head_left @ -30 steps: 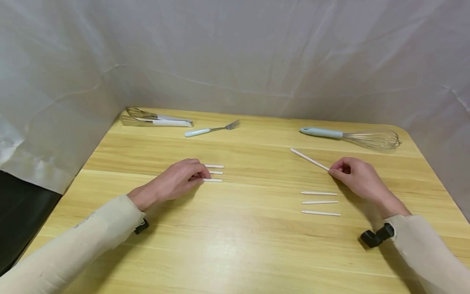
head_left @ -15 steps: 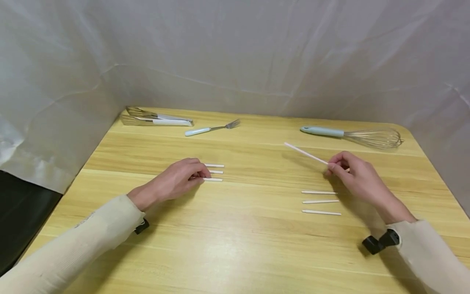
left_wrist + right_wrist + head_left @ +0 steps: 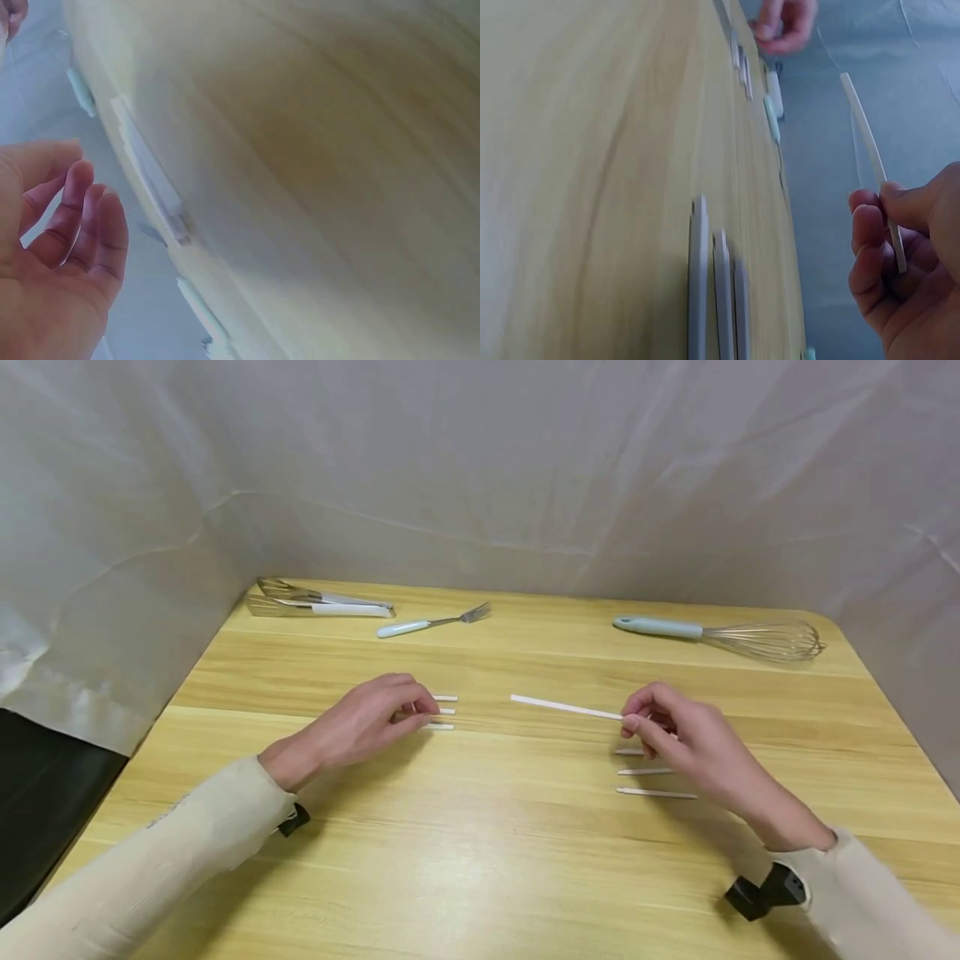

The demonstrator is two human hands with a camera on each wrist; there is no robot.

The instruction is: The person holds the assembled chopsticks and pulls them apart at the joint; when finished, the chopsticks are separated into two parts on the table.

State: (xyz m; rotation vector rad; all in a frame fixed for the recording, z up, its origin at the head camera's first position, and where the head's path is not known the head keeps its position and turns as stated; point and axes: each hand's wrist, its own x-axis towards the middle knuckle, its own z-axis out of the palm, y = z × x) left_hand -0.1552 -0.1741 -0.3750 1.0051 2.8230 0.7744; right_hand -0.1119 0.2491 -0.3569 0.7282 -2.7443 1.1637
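Observation:
My right hand (image 3: 686, 739) pinches a thin white stick (image 3: 566, 707) between thumb and fingertips, off the table. The stick points left in the head view, and a short end of it shows behind the fingers in the right wrist view. Partly under that hand, three white sticks with narrowed left ends lie in a row, the nearest stick (image 3: 656, 793) in full sight. My left hand (image 3: 64, 247) is loosely curled and holds nothing. It hovers just over the left ends of three more white sticks (image 3: 444, 727), hiding part of them.
Along the back of the wooden table (image 3: 465, 860) lie metal tongs (image 3: 348, 609) with white grips, a fork (image 3: 408, 628) with a pale blue handle, and a whisk (image 3: 660, 627). A grey sheet (image 3: 480, 468) hangs behind the table.
My right hand has lifted its stick and carried it left, toward the left hand, over the right row. My left hand has drawn up slightly from the left sticks, which stay in place.

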